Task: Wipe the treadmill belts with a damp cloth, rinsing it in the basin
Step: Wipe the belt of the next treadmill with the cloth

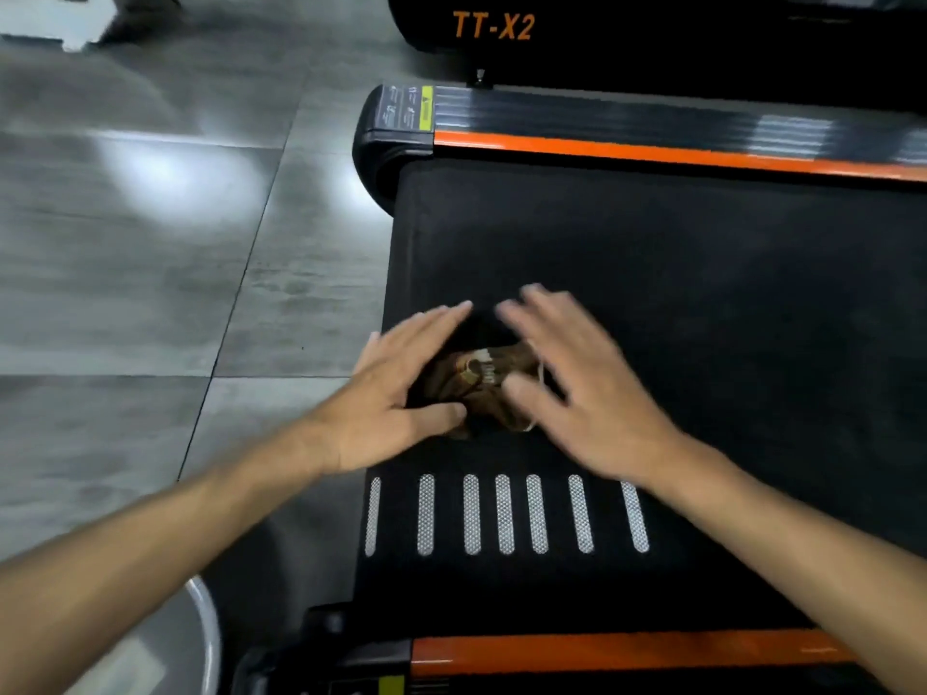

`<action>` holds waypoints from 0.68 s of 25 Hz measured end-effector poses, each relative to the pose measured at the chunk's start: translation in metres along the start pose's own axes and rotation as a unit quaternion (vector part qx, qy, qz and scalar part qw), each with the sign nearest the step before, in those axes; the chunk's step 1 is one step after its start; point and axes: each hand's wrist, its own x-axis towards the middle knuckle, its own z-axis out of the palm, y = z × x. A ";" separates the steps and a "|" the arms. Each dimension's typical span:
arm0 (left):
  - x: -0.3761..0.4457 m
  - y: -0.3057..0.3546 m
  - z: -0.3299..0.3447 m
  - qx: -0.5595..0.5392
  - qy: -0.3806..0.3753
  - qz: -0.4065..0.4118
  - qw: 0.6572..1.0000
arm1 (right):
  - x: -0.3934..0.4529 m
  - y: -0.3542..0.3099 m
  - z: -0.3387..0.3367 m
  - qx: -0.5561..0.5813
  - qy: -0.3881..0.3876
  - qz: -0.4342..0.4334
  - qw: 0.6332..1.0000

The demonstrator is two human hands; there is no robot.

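A crumpled brown patterned cloth [484,381] lies on the black treadmill belt [702,273], near the belt's left end. My left hand [396,388] rests on the cloth's left side with fingers stretched forward and the thumb against the cloth. On the cloth's right side my right hand [577,373] presses down, fingers spread and blurred by motion. Much of the cloth is hidden under both palms. Several white dotted stripes [504,514] mark the belt just in front of my wrists.
Orange side rails [652,153] [602,649] run along both long edges of the belt. A second treadmill labelled TT-X2 [494,26] stands behind. The rim of a white basin [203,629] shows at the bottom left on the grey tiled floor [150,273].
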 end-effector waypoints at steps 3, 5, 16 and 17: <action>-0.027 -0.018 -0.004 0.013 -0.023 -0.101 0.994 | -0.006 -0.013 0.036 -0.067 -0.129 -0.142 0.979; -0.039 -0.020 -0.002 0.007 -0.044 -0.120 0.992 | 0.004 -0.002 0.042 -0.082 -0.098 -0.140 0.982; -0.060 -0.001 0.009 -0.104 0.032 -0.261 0.959 | -0.016 -0.044 0.051 0.005 -0.018 -0.087 0.996; -0.065 -0.002 0.009 -0.122 0.013 -0.263 0.957 | -0.041 -0.047 0.049 0.029 -0.066 -0.096 0.993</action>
